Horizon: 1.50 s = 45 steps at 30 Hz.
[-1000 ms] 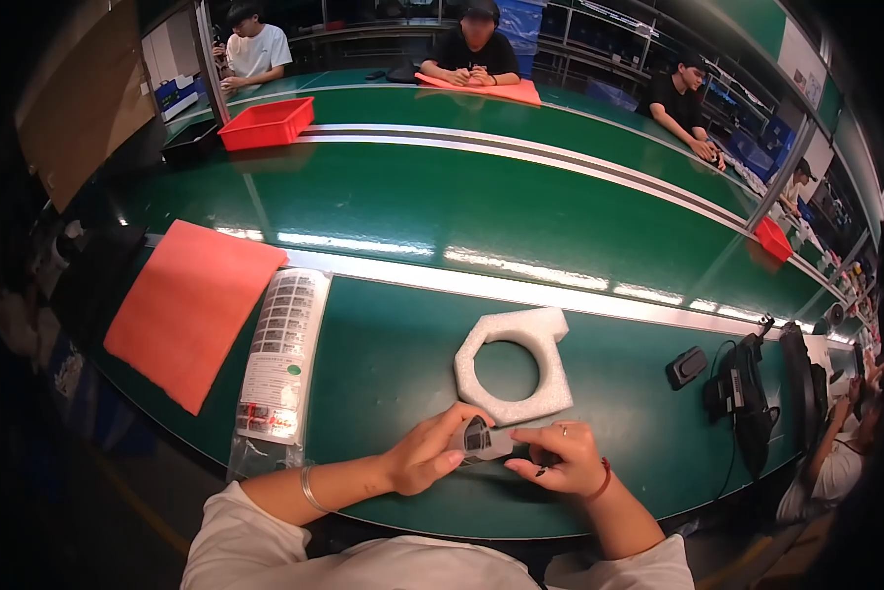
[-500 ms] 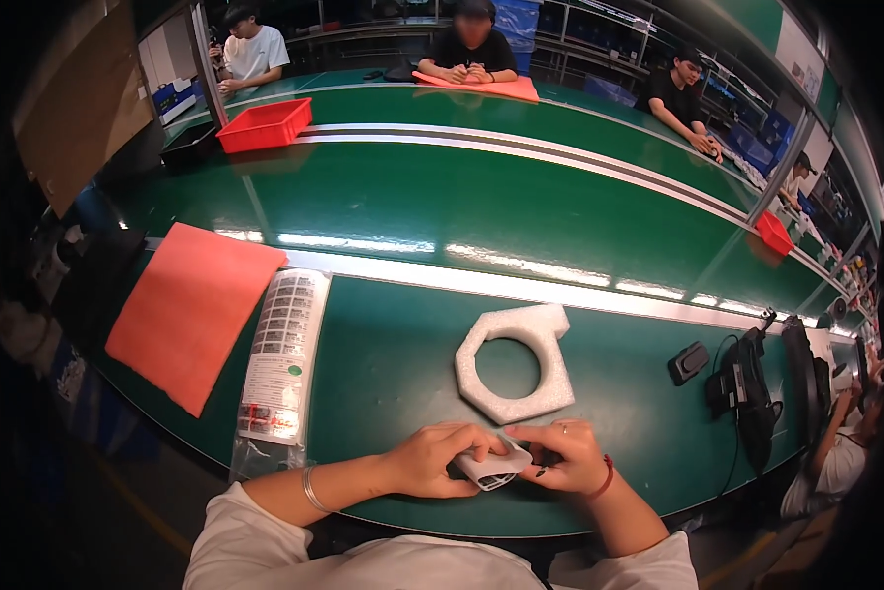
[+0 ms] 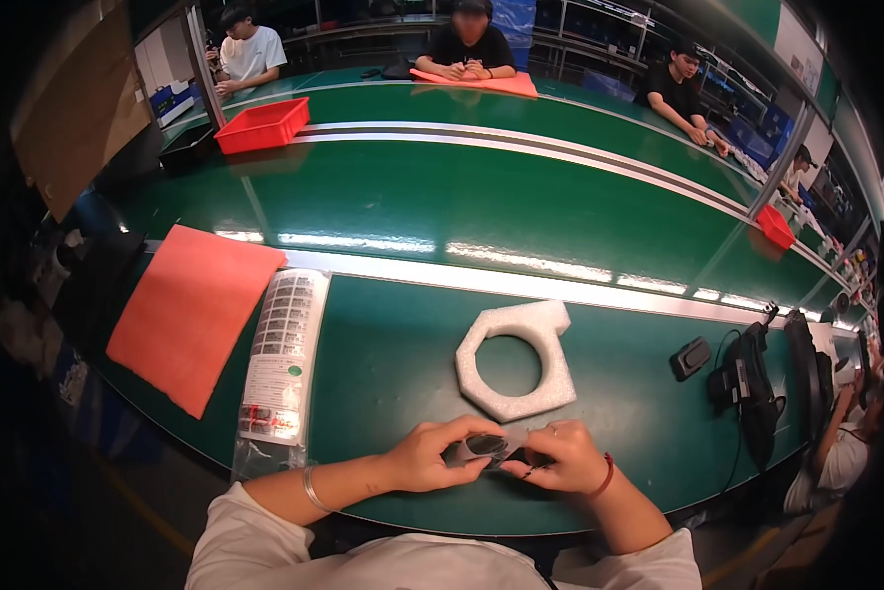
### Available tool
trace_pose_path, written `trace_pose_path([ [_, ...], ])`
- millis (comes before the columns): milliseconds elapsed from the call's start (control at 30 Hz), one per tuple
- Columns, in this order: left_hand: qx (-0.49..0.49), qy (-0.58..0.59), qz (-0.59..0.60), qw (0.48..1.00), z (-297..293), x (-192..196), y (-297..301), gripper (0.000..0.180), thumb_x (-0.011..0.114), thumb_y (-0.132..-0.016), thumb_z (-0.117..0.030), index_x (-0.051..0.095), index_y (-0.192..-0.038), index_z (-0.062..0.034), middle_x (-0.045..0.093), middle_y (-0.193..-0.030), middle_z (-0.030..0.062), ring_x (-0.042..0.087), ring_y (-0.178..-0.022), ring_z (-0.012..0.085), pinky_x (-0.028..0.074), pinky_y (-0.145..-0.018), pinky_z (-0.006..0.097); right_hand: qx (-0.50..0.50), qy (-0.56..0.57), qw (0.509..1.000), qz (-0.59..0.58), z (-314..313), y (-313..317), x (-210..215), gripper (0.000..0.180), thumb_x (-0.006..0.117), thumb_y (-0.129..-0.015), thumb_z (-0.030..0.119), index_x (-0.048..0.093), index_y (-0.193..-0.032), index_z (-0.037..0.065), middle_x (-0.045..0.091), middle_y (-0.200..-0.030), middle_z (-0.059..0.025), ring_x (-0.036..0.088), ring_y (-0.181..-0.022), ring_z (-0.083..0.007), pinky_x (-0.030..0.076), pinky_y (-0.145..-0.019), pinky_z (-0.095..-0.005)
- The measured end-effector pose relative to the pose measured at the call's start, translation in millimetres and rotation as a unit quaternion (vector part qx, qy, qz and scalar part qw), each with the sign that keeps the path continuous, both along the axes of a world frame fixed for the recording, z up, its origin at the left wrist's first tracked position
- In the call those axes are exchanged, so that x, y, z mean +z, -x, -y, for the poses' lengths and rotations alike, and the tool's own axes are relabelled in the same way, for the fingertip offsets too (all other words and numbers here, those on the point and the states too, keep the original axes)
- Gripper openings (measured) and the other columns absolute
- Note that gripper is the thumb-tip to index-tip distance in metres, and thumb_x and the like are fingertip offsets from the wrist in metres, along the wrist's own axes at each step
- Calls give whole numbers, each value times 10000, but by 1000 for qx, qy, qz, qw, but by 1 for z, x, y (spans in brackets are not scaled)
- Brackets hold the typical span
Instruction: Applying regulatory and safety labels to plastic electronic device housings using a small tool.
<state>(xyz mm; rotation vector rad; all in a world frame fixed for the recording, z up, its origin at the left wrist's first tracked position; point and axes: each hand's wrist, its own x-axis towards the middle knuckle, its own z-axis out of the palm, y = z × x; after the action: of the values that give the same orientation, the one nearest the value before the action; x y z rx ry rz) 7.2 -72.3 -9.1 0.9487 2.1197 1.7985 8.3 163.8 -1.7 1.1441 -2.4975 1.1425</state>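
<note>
Over the near edge of the green table, both hands hold a small pale grey pouch (image 3: 482, 448) with its mouth spread into an oval. Its inside looks dark; what lies there I cannot make out. My left hand (image 3: 432, 458) is closed on the pouch's left side, thumb below and fingers above. My right hand (image 3: 568, 458) pinches its right side, and a small dark bit shows by the thumb. Just beyond the hands, a white foam piece (image 3: 473, 382) with a large round hole lies flat, touched by neither hand.
To the left lie an orange sheet (image 3: 196, 320) and a clear bag of printed labels (image 3: 282, 359). A small black device (image 3: 691, 359) and black straps with a cable (image 3: 747, 383) lie right. Red bins (image 3: 263, 125) and several people are farther off.
The pouch has been turned between my hands, and its mouth now gapes as a rounder oval facing up. My left fingers have shifted from inside its top to its rim.
</note>
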Motion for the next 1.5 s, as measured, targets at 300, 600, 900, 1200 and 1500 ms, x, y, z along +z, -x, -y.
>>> trace_pose_path([
  [300, -29, 0, 13, 999, -4, -6, 6, 341, 689, -807, -113, 617, -1132, -40, 673, -1008, 80, 632, -817, 149, 508, -725, 274, -6, 23, 1000, 0, -1, 3, 2, 203, 789, -700, 225, 670, -800, 94, 548, -514, -20, 513, -421, -181, 394, -426, -288],
  [600, -151, 68, 141, 976, -1, 6, 9, 180, 688, -806, -56, 631, -976, -51, 678, -1020, 58, 638, -966, 161, 488, -866, 295, 11, 15, 998, 60, 4, 1, 1, 296, 792, -641, 266, 698, -895, 145, 531, -506, 14, 512, -433, -155, 392, -440, -278],
  [900, -57, 144, -23, 988, -1, -5, 5, 183, 674, -835, -150, 647, -1009, -98, 674, -877, 84, 659, -736, 226, 511, -661, 301, 52, 31, 998, 28, 1, 0, 1, 297, 821, -646, 343, 704, -792, 112, 535, -507, 10, 490, -410, -144, 374, -418, -261],
  [1200, -30, 174, -156, 972, -2, -3, 7, 552, 687, -744, -534, 571, -1055, -94, 576, -762, 121, 593, -734, 317, 472, -633, 394, 11, 61, 998, -4, -2, 1, -4, 319, 818, -654, 368, 705, -784, 99, 513, -481, 10, 479, -399, -125, 373, -420, -237],
  [1500, 20, 176, -206, 962, -2, -5, 4, 398, 750, -728, -392, 595, -915, -76, 607, -719, 87, 619, -643, 276, 486, -540, 353, 30, 31, 999, 17, 5, -1, -2, 292, 813, -654, 350, 694, -753, 103, 564, -531, -13, 506, -423, -174, 395, -435, -265],
])
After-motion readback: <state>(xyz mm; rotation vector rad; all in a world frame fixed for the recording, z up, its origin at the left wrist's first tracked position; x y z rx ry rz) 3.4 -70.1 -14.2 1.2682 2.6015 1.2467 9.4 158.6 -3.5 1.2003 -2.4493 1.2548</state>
